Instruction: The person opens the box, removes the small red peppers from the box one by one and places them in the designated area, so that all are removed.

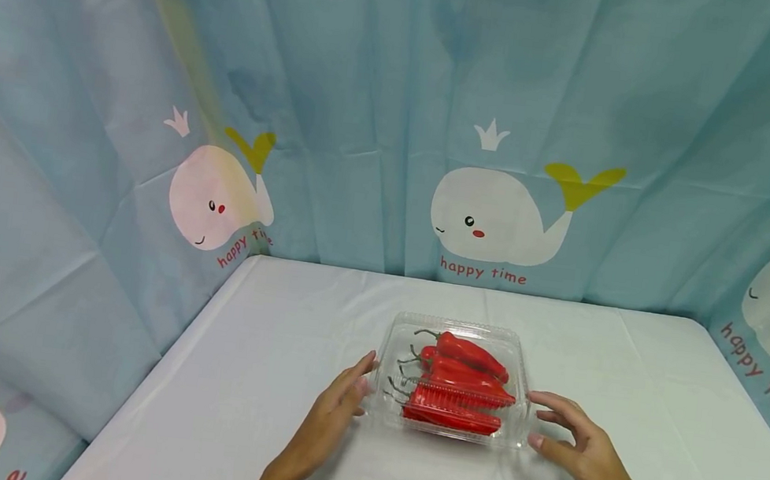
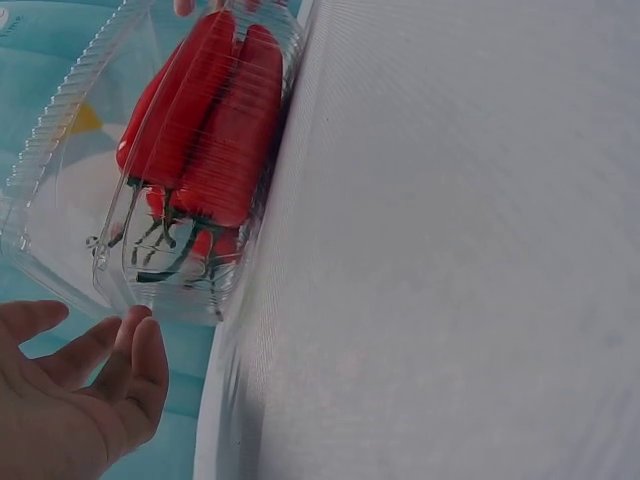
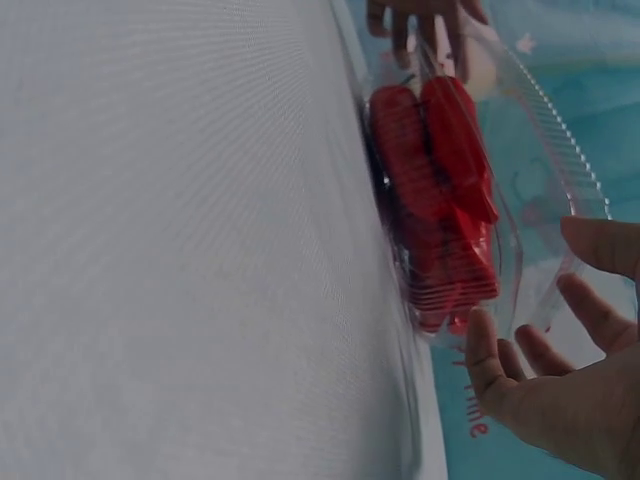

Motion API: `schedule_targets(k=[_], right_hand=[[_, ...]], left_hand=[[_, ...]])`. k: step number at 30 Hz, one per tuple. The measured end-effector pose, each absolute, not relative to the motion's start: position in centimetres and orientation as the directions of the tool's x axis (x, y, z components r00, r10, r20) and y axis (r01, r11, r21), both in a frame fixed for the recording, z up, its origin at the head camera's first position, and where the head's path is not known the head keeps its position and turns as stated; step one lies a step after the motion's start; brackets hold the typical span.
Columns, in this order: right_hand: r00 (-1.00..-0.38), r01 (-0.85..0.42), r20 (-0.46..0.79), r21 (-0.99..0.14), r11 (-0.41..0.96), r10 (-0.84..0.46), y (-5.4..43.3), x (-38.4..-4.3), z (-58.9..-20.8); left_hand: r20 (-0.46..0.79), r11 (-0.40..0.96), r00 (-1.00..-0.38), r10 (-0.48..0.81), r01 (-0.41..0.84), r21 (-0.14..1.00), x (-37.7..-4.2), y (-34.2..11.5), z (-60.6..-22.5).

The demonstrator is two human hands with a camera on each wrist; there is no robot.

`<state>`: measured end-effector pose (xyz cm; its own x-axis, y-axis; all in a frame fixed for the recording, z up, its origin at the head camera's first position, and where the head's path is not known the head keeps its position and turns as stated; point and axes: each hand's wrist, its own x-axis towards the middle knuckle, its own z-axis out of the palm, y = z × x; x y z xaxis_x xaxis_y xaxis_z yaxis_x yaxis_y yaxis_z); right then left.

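- The box (image 1: 461, 327) sits on the white cloth (image 1: 302, 341), between the two hands, in front of the person.
- The left hand (image 1: 329, 416) is at the box's left side, fingertips right by its edge. Its fingers are apart and lightly bent; whether they touch the plastic is hard to tell.
- The right hand (image 1: 582, 449) is at the right side, near the front corner, its thumb and fingers parted, with a gap between them. Its fingertips come right up to the wall; here too, contact cannot be told for sure.
- Both palms face inward, so the box lies beyond the fingertips of each hand rather than inside either grasp.
- The peppers (image 1: 462, 375) lie inside the box, within the span of the two hands, their stems toward the left hand and their tips toward the right.
- The box is clear, thin plastic, roughly square, with rounded corners and a ribbed rim; light glints along its edges.
- The peppers are bright red, glossy and long, several laid crosswise and partly overlapping. Their thin, dark stems curl.
- Part of the nearer peppers shows through a ribbed band of plastic.
- Behind the cloth hangs a blue curtain (image 1: 375, 73) printed with whales (image 1: 488, 212).
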<state>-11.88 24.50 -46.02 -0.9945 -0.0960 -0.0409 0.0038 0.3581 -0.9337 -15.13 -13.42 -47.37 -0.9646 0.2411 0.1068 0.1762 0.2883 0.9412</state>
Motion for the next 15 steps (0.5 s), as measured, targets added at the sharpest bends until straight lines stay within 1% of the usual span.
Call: schedule_targets(k=[6, 15], right_hand=[[-0.987, -0.116, 0.07, -0.935, 0.334, -0.146, 24.72, -11.87, -46.06], [-0.98, -0.172, 0.128, -0.932, 0.318, -0.155, 24.68, -12.28, -45.62]], left_hand=[[0.093, 0.272, -0.965, 0.244, 0.16, 0.949, -15.26, -13.5, -47.36], [0.109, 0.321, -0.969, 0.223, 0.178, 0.93, -15.88, -13.47, -47.26]])
